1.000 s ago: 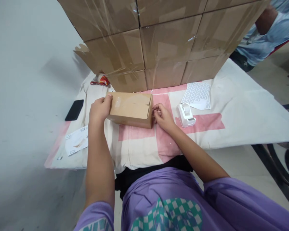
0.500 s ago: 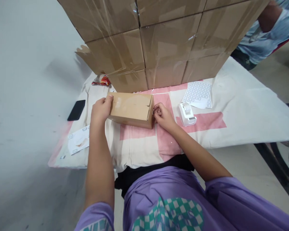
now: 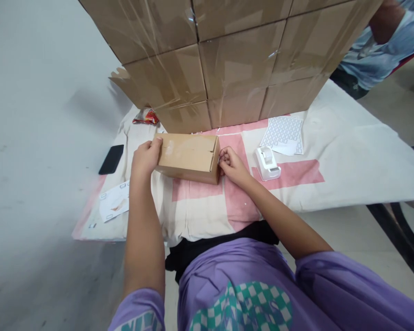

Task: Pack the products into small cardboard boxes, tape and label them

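Observation:
A closed brown cardboard box (image 3: 188, 154) lies on the cloth-covered table in front of me. My left hand (image 3: 146, 156) grips its left end, with the thumb on top and the other fingers mostly hidden behind. At the opposite end, my right hand (image 3: 232, 164) is closed in a pinch against the side flap edge; whatever sits between those fingertips is too small to make out. Just right of that hand stands a white tape dispenser (image 3: 267, 163) with a roll in it.
Stacked, taped cartons (image 3: 241, 59) rise behind the box. Sticker sheets (image 3: 284, 131) lie beyond the dispenser. To the left are a black phone (image 3: 111, 159), a paper sheet (image 3: 114, 201) and a red packet (image 3: 146, 116). Another person's arm (image 3: 388, 20) shows at upper right.
Both hands and the box stay nearly in place, the right fingers still at the box's right end. The view has shifted very slightly.

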A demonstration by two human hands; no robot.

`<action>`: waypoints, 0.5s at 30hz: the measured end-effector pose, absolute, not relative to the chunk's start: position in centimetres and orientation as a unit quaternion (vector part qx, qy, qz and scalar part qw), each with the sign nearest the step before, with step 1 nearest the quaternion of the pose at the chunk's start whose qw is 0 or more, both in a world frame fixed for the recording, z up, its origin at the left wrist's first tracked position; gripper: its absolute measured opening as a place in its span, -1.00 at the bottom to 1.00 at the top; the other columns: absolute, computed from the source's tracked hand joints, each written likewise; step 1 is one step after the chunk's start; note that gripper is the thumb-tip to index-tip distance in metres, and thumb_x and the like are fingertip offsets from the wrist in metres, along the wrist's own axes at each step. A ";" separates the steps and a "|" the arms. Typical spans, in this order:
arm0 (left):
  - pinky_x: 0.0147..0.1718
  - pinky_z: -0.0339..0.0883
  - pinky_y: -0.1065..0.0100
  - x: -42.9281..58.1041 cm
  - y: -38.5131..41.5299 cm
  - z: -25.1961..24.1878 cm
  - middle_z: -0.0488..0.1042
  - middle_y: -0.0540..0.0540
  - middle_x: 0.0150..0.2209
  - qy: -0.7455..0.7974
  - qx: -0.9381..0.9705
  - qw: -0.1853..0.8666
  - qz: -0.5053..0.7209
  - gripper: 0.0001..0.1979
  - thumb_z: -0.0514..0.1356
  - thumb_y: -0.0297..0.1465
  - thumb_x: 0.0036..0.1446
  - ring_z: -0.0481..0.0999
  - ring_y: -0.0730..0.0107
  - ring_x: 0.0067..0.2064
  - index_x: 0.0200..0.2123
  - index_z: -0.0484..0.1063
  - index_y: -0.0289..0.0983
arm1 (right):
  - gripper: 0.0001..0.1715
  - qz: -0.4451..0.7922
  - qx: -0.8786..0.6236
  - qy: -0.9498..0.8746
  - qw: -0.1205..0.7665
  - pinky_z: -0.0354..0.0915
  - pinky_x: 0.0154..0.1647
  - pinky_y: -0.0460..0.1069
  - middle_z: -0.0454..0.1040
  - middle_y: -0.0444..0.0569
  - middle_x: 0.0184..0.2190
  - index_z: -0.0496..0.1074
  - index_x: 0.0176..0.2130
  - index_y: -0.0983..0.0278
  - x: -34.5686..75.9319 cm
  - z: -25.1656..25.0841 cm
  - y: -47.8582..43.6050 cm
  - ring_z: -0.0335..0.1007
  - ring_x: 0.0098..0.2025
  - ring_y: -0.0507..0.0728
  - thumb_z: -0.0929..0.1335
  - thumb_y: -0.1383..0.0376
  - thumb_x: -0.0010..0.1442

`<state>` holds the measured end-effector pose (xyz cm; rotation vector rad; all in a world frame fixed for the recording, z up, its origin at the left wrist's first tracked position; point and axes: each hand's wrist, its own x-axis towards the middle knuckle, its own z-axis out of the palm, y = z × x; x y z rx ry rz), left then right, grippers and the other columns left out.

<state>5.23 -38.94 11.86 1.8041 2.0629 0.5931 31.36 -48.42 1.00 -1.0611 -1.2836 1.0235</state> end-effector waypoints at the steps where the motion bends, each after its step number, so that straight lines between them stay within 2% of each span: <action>1: -0.09 0.33 0.13 5.2 -38.9 11.9 0.60 -0.28 -0.12 0.726 0.633 0.169 0.208 -0.48 -0.01 0.08 0.22 0.52 -0.02 -0.06 -0.30 0.49 -0.21 | -0.80 0.441 -0.444 -0.544 0.559 0.24 -0.53 -0.08 0.26 -0.27 -0.44 0.19 -0.19 0.14 31.4 1.1 -48.4 0.27 -0.53 0.01 0.30 0.32 0.17; 6: -0.08 0.34 0.13 5.2 -38.9 11.8 0.60 -0.29 -0.10 0.725 0.635 0.169 0.207 -0.47 -0.01 0.09 0.22 0.52 -0.02 -0.06 -0.28 0.50 -0.22 | -0.75 0.466 -0.424 -0.521 0.576 0.22 -0.56 -0.10 0.25 -0.31 -0.49 0.16 -0.22 0.14 31.0 1.2 -48.4 0.25 -0.57 -0.02 0.34 0.28 0.14; 11: -0.04 0.34 0.09 5.5 -38.8 11.9 0.60 -0.30 -0.08 0.729 0.630 0.168 0.207 -0.46 -0.01 0.09 0.22 0.52 -0.08 -0.01 -0.26 0.52 -0.23 | -0.75 0.479 -0.421 -0.501 0.585 0.04 -0.70 -0.13 0.24 -0.35 -0.50 0.13 -0.25 0.14 30.7 1.0 -48.0 0.09 -0.68 -0.07 0.32 0.29 0.09; 15: -0.03 0.34 0.09 5.4 -38.6 11.8 0.61 -0.31 -0.08 0.723 0.634 0.175 0.210 -0.43 -0.01 0.10 0.21 0.52 -0.08 -0.01 -0.25 0.53 -0.25 | -0.77 0.487 -0.436 -0.500 0.569 0.14 -0.69 -0.13 0.24 -0.36 -0.52 0.13 -0.24 0.13 30.9 0.9 -47.9 0.21 -0.68 -0.04 0.29 0.31 0.09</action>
